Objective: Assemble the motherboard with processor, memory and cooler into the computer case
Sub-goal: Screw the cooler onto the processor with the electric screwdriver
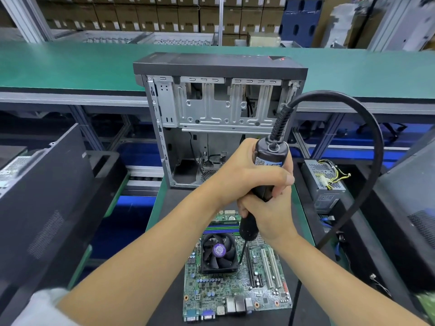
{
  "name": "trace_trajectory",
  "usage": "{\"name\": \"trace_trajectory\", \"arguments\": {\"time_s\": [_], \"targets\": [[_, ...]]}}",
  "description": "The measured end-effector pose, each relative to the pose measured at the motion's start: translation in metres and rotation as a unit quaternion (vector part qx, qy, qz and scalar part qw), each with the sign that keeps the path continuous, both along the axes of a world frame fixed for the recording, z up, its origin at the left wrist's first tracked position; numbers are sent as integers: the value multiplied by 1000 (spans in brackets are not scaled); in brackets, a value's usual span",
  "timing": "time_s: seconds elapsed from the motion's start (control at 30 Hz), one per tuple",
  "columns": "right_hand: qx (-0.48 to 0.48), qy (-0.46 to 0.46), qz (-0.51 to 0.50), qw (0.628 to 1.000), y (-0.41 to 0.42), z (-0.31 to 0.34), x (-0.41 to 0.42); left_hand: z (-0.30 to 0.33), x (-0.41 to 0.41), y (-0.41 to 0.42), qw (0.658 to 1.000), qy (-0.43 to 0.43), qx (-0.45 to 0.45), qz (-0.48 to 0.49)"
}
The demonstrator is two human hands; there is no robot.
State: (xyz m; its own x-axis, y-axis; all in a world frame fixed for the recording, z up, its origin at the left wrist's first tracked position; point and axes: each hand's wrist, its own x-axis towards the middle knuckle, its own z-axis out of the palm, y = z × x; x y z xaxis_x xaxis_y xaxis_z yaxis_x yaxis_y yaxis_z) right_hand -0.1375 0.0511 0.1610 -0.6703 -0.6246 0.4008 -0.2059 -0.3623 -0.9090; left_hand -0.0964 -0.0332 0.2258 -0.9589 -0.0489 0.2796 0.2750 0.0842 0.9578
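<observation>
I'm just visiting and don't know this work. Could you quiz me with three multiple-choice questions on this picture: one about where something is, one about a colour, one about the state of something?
1. Where does the tip of the electric screwdriver touch down?
A. at a corner of the cooler fan
B. inside the computer case
C. on the rear ports

2. What colour is the round sticker at the fan's hub?
A. red
B. purple
C. yellow

3. What state is the motherboard in?
A. mounted in the case
B. lying flat in front of the case
C. held up in the air

Answers: 1 A, the bit ends at the fan's right front corner. 2 B, the hub label is purple. 3 B, the board lies on the bench, while the left hand and right hand both grip the screwdriver.
</observation>
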Motion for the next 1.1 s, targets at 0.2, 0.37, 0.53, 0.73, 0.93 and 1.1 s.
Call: {"name": "trace_trajectory", "arguments": {"time_s": [0.2,0.37,0.53,0.73,0.93,1.1], "targets": [[-6,-9,3,1000,2,1,1,-1,-1,1,1000,-2,-3,3],[3,1,-4,1000,5,2,2,0,-1,3,1000,1,1,-4],[-22,24,1,999,3,7,2,0,-1,2,1000,3,-3,2],[-12,22,-3,1000,3,5,2,0,0,3,1000,4,-2,-1],[-9,15,5,1000,2,6,4,1,3,2,1000,11,12,-1],[-21,24,13,999,0,7,4,2,4,2,1000,13,14,-4]]}}
